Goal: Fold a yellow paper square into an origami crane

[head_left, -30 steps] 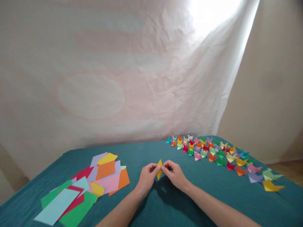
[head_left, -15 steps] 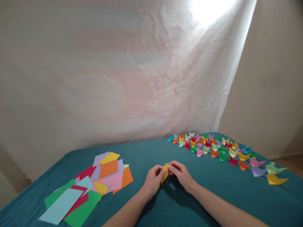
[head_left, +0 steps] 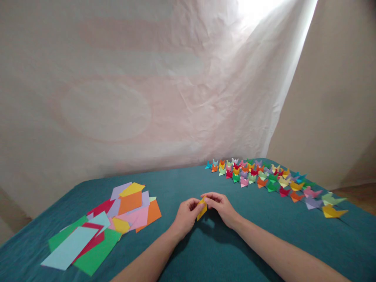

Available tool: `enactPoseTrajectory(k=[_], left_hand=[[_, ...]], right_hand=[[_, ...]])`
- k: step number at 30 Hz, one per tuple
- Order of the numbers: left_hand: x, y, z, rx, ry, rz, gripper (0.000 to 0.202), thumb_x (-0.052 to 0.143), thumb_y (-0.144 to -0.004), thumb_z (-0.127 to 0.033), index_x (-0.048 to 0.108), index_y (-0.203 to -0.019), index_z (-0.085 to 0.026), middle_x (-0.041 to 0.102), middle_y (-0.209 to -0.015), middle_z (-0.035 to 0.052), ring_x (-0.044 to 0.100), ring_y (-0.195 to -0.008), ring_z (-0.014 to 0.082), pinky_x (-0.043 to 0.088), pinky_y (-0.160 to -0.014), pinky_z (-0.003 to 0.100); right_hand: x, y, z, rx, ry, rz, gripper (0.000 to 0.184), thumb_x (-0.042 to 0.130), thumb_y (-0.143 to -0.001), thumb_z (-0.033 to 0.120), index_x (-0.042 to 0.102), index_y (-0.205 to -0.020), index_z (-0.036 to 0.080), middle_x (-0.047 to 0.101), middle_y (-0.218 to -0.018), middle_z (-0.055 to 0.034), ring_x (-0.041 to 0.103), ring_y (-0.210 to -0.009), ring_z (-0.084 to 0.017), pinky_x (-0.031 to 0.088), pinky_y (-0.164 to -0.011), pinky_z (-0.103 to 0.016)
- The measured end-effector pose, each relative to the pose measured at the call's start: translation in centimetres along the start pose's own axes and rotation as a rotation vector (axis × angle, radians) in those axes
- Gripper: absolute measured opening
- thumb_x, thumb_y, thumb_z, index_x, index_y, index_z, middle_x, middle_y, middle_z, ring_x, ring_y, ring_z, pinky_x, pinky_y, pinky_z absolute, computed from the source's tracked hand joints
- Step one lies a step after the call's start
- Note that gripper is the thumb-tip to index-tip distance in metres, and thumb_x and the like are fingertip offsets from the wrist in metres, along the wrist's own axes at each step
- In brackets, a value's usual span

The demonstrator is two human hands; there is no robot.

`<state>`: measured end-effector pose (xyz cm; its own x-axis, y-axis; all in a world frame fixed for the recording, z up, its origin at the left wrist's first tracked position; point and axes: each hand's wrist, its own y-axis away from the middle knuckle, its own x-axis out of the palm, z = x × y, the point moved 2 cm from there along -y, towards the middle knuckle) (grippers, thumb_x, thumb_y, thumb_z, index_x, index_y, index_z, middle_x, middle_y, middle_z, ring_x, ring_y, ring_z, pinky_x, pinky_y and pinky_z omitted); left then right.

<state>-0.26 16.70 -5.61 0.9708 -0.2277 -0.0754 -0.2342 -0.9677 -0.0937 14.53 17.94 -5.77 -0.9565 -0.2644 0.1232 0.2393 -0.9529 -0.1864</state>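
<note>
A small folded piece of yellow paper is held up just above the table, between both hands. My left hand pinches its left side, thumb in front. The thumb and fingers of my right hand close on its upper right edge. Parts of the paper are covered by the fingertips, so its full folded shape does not show.
Loose coloured paper sheets lie overlapping on the left of the green-covered table. Several rows of small folded paper birds stand at the right and back right. A pale cloth hangs behind the table.
The view has shifted slightly, moving everything a little up and left. My right fingers have come onto the upper edge of the yellow paper, which my left hand still grips.
</note>
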Motion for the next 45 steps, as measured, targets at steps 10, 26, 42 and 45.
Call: enactPoseTrajectory(k=[10, 26, 42, 45], left_hand=[[0.0, -0.1, 0.6, 0.022, 0.054, -0.021, 0.055, 0.075, -0.064, -0.029, 0.045, -0.108, -0.016, 0.061, -0.071, -0.0017, 0.057, -0.062, 0.0123, 0.041, -0.059, 0.022], [-0.1, 1.4, -2.1, 0.536, -0.84, -0.175, 0.012, 0.061, -0.079, -0.017, 0.068, -0.085, -0.025, 0.065, -0.093, 0.0027, 0.056, -0.092, 0.0203, 0.04, -0.084, 0.035], [-0.6, -0.2, 0.0, 0.025, 0.041, -0.113, 0.041, 0.066, -0.072, -0.05, 0.06, -0.09, -0.014, 0.07, -0.078, 0.0072, 0.067, -0.07, 0.0185, 0.051, -0.063, 0.027], [-0.3, -0.1, -0.1, -0.052, 0.141, -0.064, 0.046, 0.072, -0.066, -0.049, 0.062, -0.092, -0.012, 0.071, -0.081, 0.0087, 0.067, -0.071, 0.0187, 0.051, -0.065, 0.027]], right_hand=[[0.0, -0.6, -0.3, 0.026, 0.039, -0.052, 0.018, 0.067, -0.069, 0.034, 0.065, -0.076, 0.017, 0.056, -0.06, 0.0034, 0.047, -0.056, -0.011, 0.037, -0.055, -0.023], [0.1, -0.6, -0.4, 0.03, 0.017, -0.095, 0.013, 0.065, -0.07, 0.029, 0.061, -0.072, 0.017, 0.054, -0.059, 0.004, 0.047, -0.054, -0.011, 0.037, -0.054, -0.022], [-0.1, -0.4, -0.1, -0.04, 0.007, -0.083, 0.025, 0.063, -0.076, 0.037, 0.07, -0.091, 0.018, 0.063, -0.07, -0.0006, 0.05, -0.058, -0.012, 0.04, -0.057, -0.024], [-0.1, -0.4, -0.1, -0.048, 0.04, -0.096, 0.025, 0.064, -0.075, 0.038, 0.07, -0.089, 0.018, 0.063, -0.068, -0.0004, 0.051, -0.057, -0.012, 0.041, -0.056, -0.024]])
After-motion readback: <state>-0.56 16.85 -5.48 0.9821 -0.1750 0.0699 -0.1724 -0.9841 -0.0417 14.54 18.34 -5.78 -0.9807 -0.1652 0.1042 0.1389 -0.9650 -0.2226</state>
